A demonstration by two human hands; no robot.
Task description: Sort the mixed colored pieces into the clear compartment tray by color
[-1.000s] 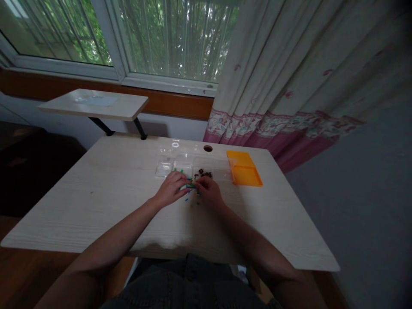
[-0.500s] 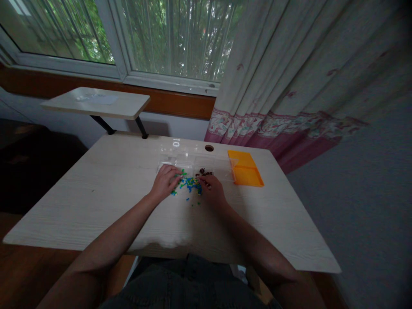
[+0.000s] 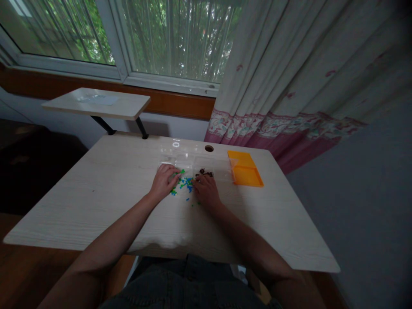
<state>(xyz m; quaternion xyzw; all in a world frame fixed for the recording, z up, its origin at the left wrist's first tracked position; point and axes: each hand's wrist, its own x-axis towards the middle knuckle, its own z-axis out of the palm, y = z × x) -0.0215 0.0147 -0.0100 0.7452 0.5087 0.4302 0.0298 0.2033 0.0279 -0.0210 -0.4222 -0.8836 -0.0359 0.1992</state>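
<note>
Small blue and green pieces (image 3: 186, 183) lie scattered in a loose pile on the desk. My left hand (image 3: 162, 181) rests at the pile's left edge, fingers curved, thumb a little apart, with green bits by the fingertips. Over the pile's right side is my right hand (image 3: 207, 191), its fingers bent down and drawn together among the pieces. What its fingertips pinch is too small to make out. Just beyond both hands stands a clear plastic box (image 3: 221, 165) with compartments. Dark brown pieces (image 3: 202, 171) are in or beside one compartment, partly hidden by my right hand.
An orange tray (image 3: 247, 175) sits to the right of the clear box. Behind the box, the pale desk (image 3: 112, 193) has a round cable hole (image 3: 209, 148). A raised shelf (image 3: 125, 107) with a clear plastic wrapper stands at the back left. A curtain (image 3: 251, 103) hangs behind.
My right hand has shifted slightly left over the pile, covering pieces on its right side, and its fingers now reach further in. My left hand has barely moved.
</note>
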